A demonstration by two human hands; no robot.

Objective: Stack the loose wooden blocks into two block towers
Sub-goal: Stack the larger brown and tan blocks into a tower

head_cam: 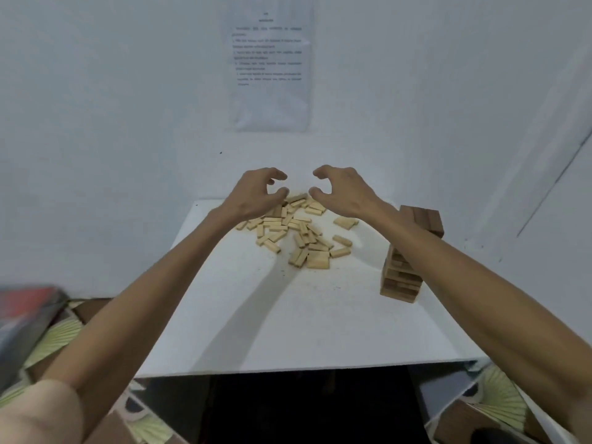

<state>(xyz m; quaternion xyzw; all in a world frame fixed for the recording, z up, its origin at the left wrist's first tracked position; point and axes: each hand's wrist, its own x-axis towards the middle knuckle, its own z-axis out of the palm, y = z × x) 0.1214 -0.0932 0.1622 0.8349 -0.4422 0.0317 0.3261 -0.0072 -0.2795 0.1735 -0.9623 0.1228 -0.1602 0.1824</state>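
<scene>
Far left, off the desk: blurred red and grey object (27,310), kind unclear, on fan-patterned floor (59,334). White desk (288,325), set against a white wall. Left hand (256,193): reached over the far left edge of the pile, fingers curved, thumb and fingers apart, holding nothing. Loose blocks (288,229): pale wood, scattered flat in a heap at mid-far desk. Printed sheet (270,65) on the wall above. Right hand (346,193): over the far right of the pile, same parted claw, holding nothing. Tower (400,283): one, upright near the right desk edge, partly crossed by the right forearm.
</scene>
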